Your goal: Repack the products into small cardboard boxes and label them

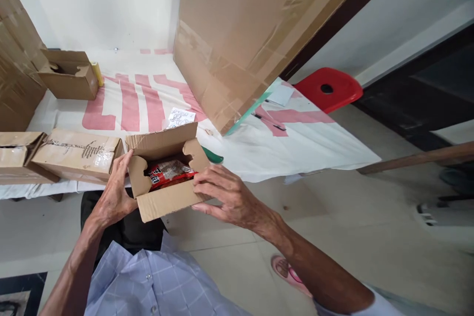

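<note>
An open cardboard box (163,205) is between my two hands at the table's front edge, its flaps spread and tilted toward me. Inside lies a red packet (172,173) with white print and a clear part. My left hand (116,195) grips the box's left end, thumb low and fingers along the side. On the right end, my right hand (222,192) holds the box with bent fingers at the corner of the front flap. Part of a green object (213,155) shows behind the box; its kind is hidden.
Two closed cardboard boxes (76,155) stand left along the edge. An open box (72,81) sits farther back beside a yellow item (97,74). A big cardboard panel (237,44) rises from the table, near a pen (272,122), printed paper (180,117) and red stool (329,90).
</note>
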{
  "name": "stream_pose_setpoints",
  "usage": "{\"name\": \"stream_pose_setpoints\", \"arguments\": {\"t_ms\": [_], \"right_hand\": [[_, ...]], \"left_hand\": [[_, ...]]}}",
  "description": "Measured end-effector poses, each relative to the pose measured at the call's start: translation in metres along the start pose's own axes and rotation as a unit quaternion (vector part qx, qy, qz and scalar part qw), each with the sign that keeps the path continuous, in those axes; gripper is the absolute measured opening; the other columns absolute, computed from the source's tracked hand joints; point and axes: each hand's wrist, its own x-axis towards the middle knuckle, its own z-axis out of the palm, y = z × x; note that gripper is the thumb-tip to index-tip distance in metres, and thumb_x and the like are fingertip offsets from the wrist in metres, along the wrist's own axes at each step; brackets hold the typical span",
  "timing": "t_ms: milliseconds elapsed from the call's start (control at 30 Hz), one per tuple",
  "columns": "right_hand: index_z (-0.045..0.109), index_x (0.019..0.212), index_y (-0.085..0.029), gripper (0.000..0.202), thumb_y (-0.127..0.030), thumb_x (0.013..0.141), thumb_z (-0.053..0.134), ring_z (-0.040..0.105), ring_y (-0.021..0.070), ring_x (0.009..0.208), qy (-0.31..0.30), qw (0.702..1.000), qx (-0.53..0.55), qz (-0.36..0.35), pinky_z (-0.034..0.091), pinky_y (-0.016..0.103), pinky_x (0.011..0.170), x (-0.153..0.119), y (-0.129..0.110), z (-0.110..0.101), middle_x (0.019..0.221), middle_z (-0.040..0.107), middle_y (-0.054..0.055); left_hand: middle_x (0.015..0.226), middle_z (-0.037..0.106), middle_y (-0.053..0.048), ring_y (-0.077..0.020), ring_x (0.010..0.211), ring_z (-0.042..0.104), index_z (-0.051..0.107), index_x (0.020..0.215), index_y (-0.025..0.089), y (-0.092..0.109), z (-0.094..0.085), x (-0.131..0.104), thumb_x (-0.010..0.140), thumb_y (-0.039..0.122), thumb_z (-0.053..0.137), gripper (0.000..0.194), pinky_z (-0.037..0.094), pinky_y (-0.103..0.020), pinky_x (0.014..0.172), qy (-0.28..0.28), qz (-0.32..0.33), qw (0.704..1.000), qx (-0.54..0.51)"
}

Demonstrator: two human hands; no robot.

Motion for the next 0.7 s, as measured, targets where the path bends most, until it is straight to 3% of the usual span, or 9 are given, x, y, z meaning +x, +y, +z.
{"name": "stream_pose_setpoints", "arguments": {"t_ms": [200,333,500,600,700], "right_hand": [[0.070,0.089,-0.022,0.022,-0.019,0.107,0.059,0.068,0.0189,0.083,-0.034,0.995,0.079,0.055,0.058,0.035,0.077,0.014,0.006,0.011,0.089,0.072,0.005],[0.073,0.108,-0.020,0.009,-0.022,0.105,0.065,0.071,0.0217,0.095,-0.150,0.984,0.042,0.083,0.059,0.036,0.086,0.042,0.022,0.019,0.106,0.074,0.008],[0.070,0.127,-0.018,0.034,-0.031,0.097,0.079,0.066,0.0296,0.119,-0.316,0.943,-0.054,0.085,0.055,0.043,0.100,0.069,0.040,0.039,0.133,0.067,0.014],[0.068,0.129,-0.016,0.040,-0.033,0.095,0.081,0.062,0.0324,0.123,-0.360,0.924,-0.111,0.065,0.050,0.046,0.103,0.074,0.048,0.053,0.137,0.066,0.017],[0.070,0.121,-0.015,0.023,-0.029,0.102,0.070,0.063,0.0300,0.114,-0.379,0.914,-0.144,0.022,0.047,0.044,0.098,0.075,0.052,0.060,0.123,0.070,0.015]], "left_hand": [[0.166,0.037,-0.018,-0.0415,0.157,0.041,0.019,0.174,0.034,0.001,0.002,-0.002,0.079,0.039,0.090,0.119,0.042,-0.066,0.127,0.005,0.001,1.000,-0.001],[0.166,0.038,-0.018,-0.0420,0.156,0.042,0.019,0.175,0.035,0.002,0.002,-0.003,0.077,0.039,0.092,0.122,0.045,-0.064,0.125,0.008,0.005,1.000,-0.001],[0.167,0.036,-0.017,-0.0419,0.157,0.041,0.018,0.175,0.036,-0.003,0.003,-0.005,0.078,0.036,0.091,0.122,0.044,-0.061,0.126,0.009,0.003,1.000,-0.004],[0.167,0.036,-0.017,-0.0412,0.157,0.041,0.018,0.175,0.036,-0.005,0.003,-0.005,0.078,0.038,0.092,0.122,0.046,-0.060,0.126,0.013,0.009,1.000,-0.008],[0.166,0.036,-0.018,-0.0413,0.157,0.042,0.019,0.175,0.033,-0.005,0.004,-0.004,0.079,0.041,0.091,0.120,0.047,-0.059,0.125,0.010,0.006,1.000,-0.009]]}}
